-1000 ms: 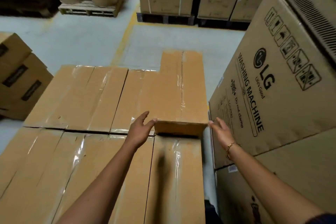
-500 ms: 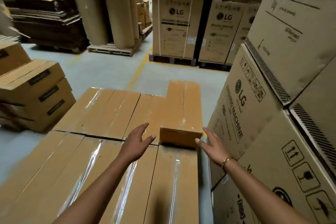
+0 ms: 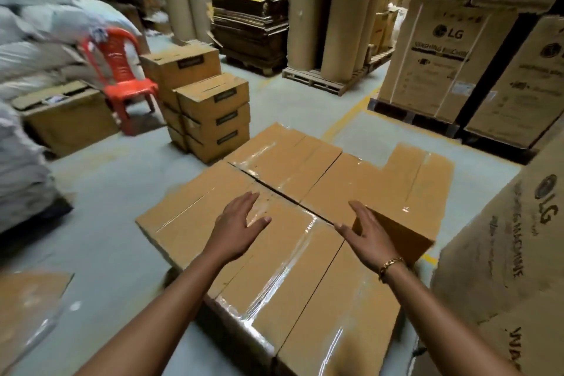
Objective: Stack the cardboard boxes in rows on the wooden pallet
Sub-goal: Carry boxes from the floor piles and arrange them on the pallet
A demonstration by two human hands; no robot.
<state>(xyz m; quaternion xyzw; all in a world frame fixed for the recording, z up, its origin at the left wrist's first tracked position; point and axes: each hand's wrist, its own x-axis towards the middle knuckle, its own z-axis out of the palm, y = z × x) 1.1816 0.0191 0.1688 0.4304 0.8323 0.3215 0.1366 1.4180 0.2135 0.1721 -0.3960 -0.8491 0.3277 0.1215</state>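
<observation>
Both hands are hanging open with fingers spread, holding nothing: the left hand (image 3: pixel 241 223) is hovering over the taped bottom layer (image 3: pixel 274 168), and the right hand (image 3: pixel 366 235) is sitting at the near-left corner of the lone second-layer box (image 3: pixel 418 189), contact unclear. That box is lying just ahead-right of the right hand, its long axis running away from the person, leaving the next slot ahead between the hands. The loose boxes (image 3: pixel 213 113) are waiting on the floor well beyond and left of the left hand, probably the nearer hand for fetching; the pallet is hiding underneath.
</observation>
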